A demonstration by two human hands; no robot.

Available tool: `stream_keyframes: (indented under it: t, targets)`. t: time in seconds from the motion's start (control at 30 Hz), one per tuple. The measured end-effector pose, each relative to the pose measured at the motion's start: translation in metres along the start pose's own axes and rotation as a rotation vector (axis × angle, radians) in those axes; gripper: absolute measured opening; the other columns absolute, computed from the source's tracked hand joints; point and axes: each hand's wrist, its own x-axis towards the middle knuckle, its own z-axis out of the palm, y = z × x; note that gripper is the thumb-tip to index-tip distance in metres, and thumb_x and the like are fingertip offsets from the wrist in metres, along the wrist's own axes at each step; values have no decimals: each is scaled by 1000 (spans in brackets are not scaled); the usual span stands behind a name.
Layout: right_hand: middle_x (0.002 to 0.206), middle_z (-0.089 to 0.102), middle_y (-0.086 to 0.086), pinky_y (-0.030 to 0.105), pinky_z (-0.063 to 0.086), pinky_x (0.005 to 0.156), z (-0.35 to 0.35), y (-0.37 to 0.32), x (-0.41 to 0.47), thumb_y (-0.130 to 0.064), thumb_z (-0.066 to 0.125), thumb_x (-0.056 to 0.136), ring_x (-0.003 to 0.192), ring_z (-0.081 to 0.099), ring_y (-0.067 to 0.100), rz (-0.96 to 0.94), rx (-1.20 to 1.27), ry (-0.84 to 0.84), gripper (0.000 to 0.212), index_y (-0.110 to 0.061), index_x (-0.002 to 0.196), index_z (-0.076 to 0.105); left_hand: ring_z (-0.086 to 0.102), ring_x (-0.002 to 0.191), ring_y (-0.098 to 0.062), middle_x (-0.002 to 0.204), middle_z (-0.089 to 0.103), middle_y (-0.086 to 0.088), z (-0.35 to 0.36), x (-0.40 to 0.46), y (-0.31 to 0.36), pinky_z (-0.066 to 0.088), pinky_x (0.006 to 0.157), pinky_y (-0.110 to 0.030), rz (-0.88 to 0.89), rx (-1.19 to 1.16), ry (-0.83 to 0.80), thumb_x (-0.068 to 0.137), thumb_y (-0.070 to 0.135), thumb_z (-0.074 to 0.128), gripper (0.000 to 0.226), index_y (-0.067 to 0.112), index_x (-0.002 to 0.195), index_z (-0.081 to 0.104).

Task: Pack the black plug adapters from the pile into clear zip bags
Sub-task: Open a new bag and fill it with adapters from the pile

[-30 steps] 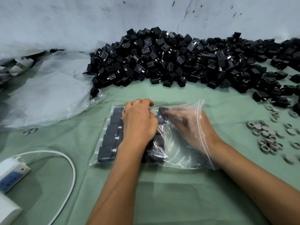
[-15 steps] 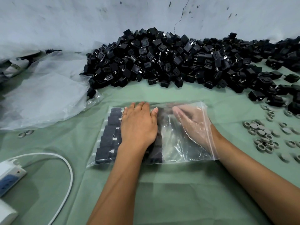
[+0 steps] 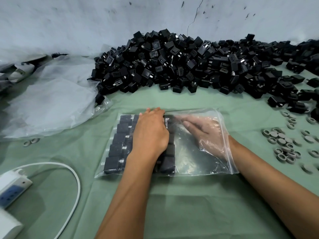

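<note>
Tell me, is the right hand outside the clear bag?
No, the right hand is inside the clear zip bag, seen through the plastic, its wrist at the bag's open end.

My left hand (image 3: 150, 133) lies flat, palm down, on top of the clear zip bag (image 3: 195, 159), pressing on the rows of black plug adapters (image 3: 114, 150) packed inside its left half. My right hand (image 3: 205, 133) is inside the bag through its open right end, fingers straight, pointing toward the adapters. The bag rests on a green cloth (image 3: 172, 204). Behind it, a big pile of loose adapters (image 3: 189, 62) against the wall. Crumpled plastic sheeting (image 3: 51, 100) to the left, grey rings (image 3: 283, 144) to the right, white power strip (image 3: 12, 188) with cable at lower left.
</note>
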Motion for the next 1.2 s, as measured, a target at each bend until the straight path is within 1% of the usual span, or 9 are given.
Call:
stream_keyframes:
  t: [0.2, 0.4, 0.5, 0.63, 0.73, 0.87, 0.97, 1.1, 1.2]
  targets:
    - [104, 54, -58, 0, 44, 87, 1, -3, -2, -32, 46, 110, 104, 59, -24, -50, -79, 5, 37, -59, 135, 49, 25, 155, -24, 164, 36, -6, 1, -1, 1, 9, 127, -37, 17, 29, -19, 109, 13, 37, 46, 12, 155, 40]
    - [132, 70, -6, 30, 55, 100, 0, 5, 1, -29, 42, 112, 118, 68, 10, -74, -103, -78, 38, -40, 146, 54, 7, 159, -23, 171, 17, -4, 7, -5, 13, 7, 130, -44, 55, 152, -132, 111, 42, 20, 59, 14, 162, 23]
    - [133, 67, -9, 28, 55, 102, -1, 3, 2, -17, 49, 108, 118, 66, 1, -1, -17, -20, 36, -35, 138, 59, 0, 159, -21, 172, 8, -1, 8, -9, 21, 1, 130, -43, 74, 179, -154, 101, 58, 7, 75, 17, 163, 16]
    - [107, 79, 6, 22, 60, 66, -31, 5, -1, -8, 59, 101, 83, 76, 13, 206, 419, -205, 29, -12, 127, 71, -9, 158, -22, 172, -4, -1, 17, -14, 25, -1, 130, -45, 88, 322, -212, 99, 67, 1, 83, 17, 164, 3]
    - [89, 77, 19, 28, 58, 56, -75, 7, -2, 3, 59, 97, 68, 73, 31, 384, 344, -410, 21, -4, 98, 78, -13, 158, -23, 171, -11, -1, 20, -13, 24, -3, 129, -44, 84, 376, -225, 99, 70, 3, 84, 16, 164, -5]
    - [48, 58, 4, 21, 34, 43, -88, 16, 17, 3, 46, 85, 43, 45, 20, 533, 8, 172, 41, -14, 55, 67, -16, 157, -23, 171, -14, -1, 23, -12, 23, -7, 128, -44, 92, 391, -237, 99, 71, 5, 86, 16, 163, -10]
    - [64, 69, -4, 31, 51, 60, -73, 14, 54, -12, 49, 79, 61, 64, 20, 438, -204, 474, 26, -20, 71, 72, -15, 158, -23, 171, -11, -3, 19, -12, 24, -8, 128, -43, 86, 356, -224, 101, 69, 8, 84, 15, 163, -7]
    - [133, 54, 15, 44, 51, 97, -57, 19, 112, -27, 61, 96, 115, 58, 37, 338, -622, 113, 46, -26, 142, 55, -1, 159, -22, 172, 8, -3, 11, -16, 42, -1, 129, -41, 252, 177, -103, 104, 61, 18, 74, 16, 163, 15]
    - [143, 40, 20, 47, 49, 104, -43, 31, 137, -28, 68, 94, 120, 55, 43, 324, -684, -58, 67, -25, 154, 37, 37, 143, -24, 150, 48, -6, 11, -26, 59, 34, 121, -47, 464, 15, -14, 107, 43, 41, 46, 14, 141, 54]
